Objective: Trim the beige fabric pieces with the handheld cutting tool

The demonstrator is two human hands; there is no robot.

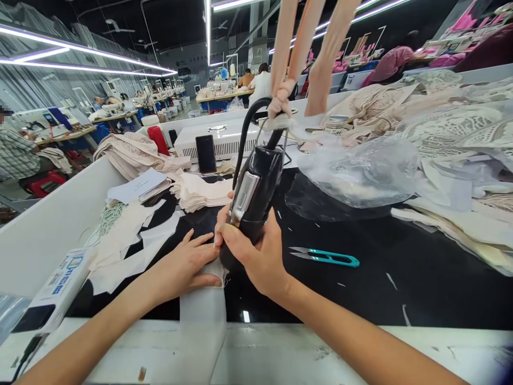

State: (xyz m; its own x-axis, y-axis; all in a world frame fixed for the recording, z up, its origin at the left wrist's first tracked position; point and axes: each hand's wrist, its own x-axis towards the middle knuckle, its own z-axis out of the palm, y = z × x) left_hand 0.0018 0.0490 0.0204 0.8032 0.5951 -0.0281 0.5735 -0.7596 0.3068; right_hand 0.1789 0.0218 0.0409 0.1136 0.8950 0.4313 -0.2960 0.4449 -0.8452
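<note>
My right hand [256, 248] wraps around the body of a black corded power tool [256, 187], held upright over the black tabletop. The tool has a silver lever on its side, and its lower end is hidden by my hand. It hangs from knotted pale pink fabric straps [280, 96]. My left hand [186, 267] lies flat, fingers spread, pressing a pale cloth strip [202, 315] just left of the tool's base. That strip drapes over the front table edge. Teal-handled thread snips [326, 256] lie to the right of my right hand.
Stacked pale cloth pieces [204, 192], a phone [206, 152] and a white vented box [218, 139] stand behind. Cut cloth pieces [152, 243] and a white device [60, 283] lie left. A clear plastic bag [356, 171] and lace piles [452, 117] fill the right. Co-workers sit farther off.
</note>
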